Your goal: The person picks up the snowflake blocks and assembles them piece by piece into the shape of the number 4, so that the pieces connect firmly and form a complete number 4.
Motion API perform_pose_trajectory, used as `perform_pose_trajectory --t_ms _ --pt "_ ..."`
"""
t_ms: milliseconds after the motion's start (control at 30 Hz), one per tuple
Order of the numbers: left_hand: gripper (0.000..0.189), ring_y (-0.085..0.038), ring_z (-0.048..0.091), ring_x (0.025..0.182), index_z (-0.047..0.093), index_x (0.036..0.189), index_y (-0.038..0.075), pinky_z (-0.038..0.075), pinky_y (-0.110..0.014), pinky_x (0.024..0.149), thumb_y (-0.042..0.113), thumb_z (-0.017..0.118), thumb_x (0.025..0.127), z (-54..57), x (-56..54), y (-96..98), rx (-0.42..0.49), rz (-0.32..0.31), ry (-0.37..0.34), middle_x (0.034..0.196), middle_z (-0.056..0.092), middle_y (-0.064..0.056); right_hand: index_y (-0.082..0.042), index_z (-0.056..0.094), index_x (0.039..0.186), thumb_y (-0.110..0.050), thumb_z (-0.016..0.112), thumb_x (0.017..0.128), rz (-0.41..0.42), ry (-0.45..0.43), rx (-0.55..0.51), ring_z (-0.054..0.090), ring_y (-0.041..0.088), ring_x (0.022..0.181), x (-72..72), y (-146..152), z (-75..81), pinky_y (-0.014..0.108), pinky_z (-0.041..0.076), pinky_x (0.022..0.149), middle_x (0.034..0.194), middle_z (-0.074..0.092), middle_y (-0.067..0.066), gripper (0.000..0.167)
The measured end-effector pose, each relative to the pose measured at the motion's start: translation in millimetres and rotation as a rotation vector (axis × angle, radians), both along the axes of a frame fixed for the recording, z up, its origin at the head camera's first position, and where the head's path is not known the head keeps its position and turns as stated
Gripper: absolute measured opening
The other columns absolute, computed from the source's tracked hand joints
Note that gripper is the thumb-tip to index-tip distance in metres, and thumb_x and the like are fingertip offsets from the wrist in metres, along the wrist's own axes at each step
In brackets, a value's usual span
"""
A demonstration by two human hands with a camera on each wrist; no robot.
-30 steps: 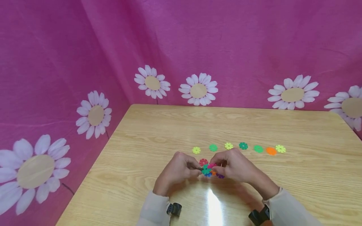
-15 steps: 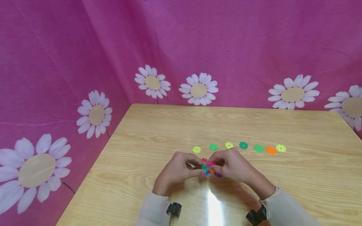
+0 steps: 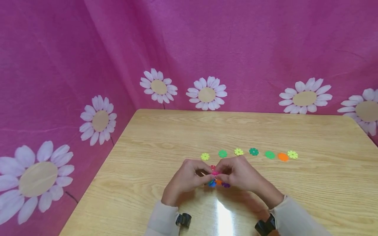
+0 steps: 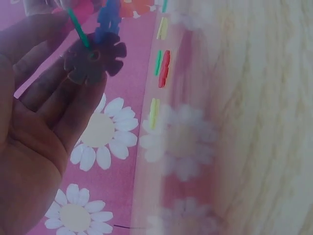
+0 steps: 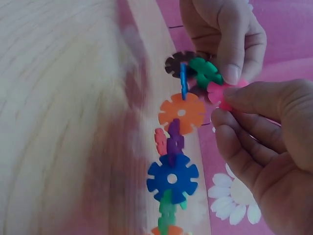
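My right hand pinches a pink notched plastic disc between thumb and index finger. Its edge meets a green disc; how deep the slots engage is covered by fingertips. My left hand holds the green end of a chain of interlocking discs, its thumb beside the pink one. A brown disc lies against the left fingers, joined to the green. Below hang a blue disc seen edge-on, an orange disc, a purple disc and a dark blue disc.
Beyond the hands, a row of loose discs lies on the wooden table, from a yellow disc to an orange disc and further right. A red disc lies just behind the fingertips. A pink daisy-print cloth surrounds the table.
My right hand has shifted left, bringing the pink disc against the green one and closer to my left fingertips. The left hand stays nearly in place. The loose row is unchanged.
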State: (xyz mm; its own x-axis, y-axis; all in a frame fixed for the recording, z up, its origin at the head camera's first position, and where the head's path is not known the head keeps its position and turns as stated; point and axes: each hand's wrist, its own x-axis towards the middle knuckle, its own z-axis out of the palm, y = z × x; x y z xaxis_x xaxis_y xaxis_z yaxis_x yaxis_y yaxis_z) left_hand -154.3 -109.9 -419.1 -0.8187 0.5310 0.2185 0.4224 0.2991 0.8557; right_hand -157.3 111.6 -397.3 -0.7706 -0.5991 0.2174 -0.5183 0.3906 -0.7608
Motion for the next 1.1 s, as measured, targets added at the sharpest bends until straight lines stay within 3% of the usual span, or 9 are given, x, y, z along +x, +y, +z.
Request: perform_pose_trajectory --t_ms 167,367,700,800,1000,1100 --pt "0.006 -0.006 0.067 0.078 0.078 0.089 0.005 0.057 -0.028 0.073 0.001 0.075 0.088 -0.2 1.4 -0.3 -0.012 0.016 -0.019 0.09 0.074 0.0 -0.012 0.074 0.088 -0.009 0.078 0.087 0.029 -0.007 0.007 0.064 0.008 0.066 -9.0 9.1 3.7 0.028 0.055 0.059 0.077 0.07 -0.011 0.005" --pt "0.005 -0.011 0.068 0.079 0.077 0.089 0.001 0.057 -0.032 0.075 -0.002 0.075 0.087 -1.4 2.5 -2.0 -0.003 0.013 -0.025 0.093 0.074 -0.009 -0.008 0.074 0.088 -0.01 0.075 0.09 -0.006 0.045 0.08 0.061 0.007 0.064 -25.8 16.6 6.6 0.027 0.053 0.06 0.077 0.07 -0.007 0.002" --pt "0.007 -0.007 0.068 0.08 0.08 0.09 0.009 0.057 -0.029 0.075 0.004 0.076 0.087 -1.5 3.4 -7.4 0.004 -0.006 -0.004 0.091 0.074 0.006 -0.004 0.077 0.094 -0.002 0.075 0.084 0.045 0.117 0.27 0.063 0.009 0.072 -48.2 -0.1 0.8 0.031 0.056 0.068 0.082 0.071 -0.004 0.01" --pt "0.008 -0.007 0.067 0.079 0.08 0.089 0.009 0.057 -0.029 0.074 0.003 0.076 0.086 -1.6 3.6 -8.8 -0.001 0.002 0.003 0.089 0.073 0.01 -0.004 0.077 0.09 0.0 0.073 0.084 0.07 0.109 0.317 0.056 0.007 0.066 -52.9 -7.8 -2.4 0.027 0.052 0.062 0.077 0.068 -0.005 0.009" --pt "0.008 -0.007 0.067 0.078 0.079 0.087 0.008 0.056 -0.028 0.073 0.001 0.076 0.085 -1.5 4.6 -10.7 -0.014 0.024 -0.017 0.09 0.074 0.002 -0.009 0.072 0.077 0.002 0.071 0.079 0.123 0.135 0.395 0.039 0.007 0.056 -56.7 -20.8 -5.0 0.023 0.035 0.05 0.061 0.045 -0.011 0.012" --pt "0.008 -0.007 0.067 0.077 0.078 0.087 0.007 0.056 -0.027 0.072 0.0 0.076 0.085 -2.5 3.9 -11.9 -0.023 0.025 -0.009 0.089 0.074 0.002 -0.012 0.072 0.076 -0.004 0.075 0.08 0.111 0.101 0.47 0.046 0.01 0.059 -56.9 -25.7 -5.7 0.025 0.042 0.054 0.066 0.055 -0.01 0.009"
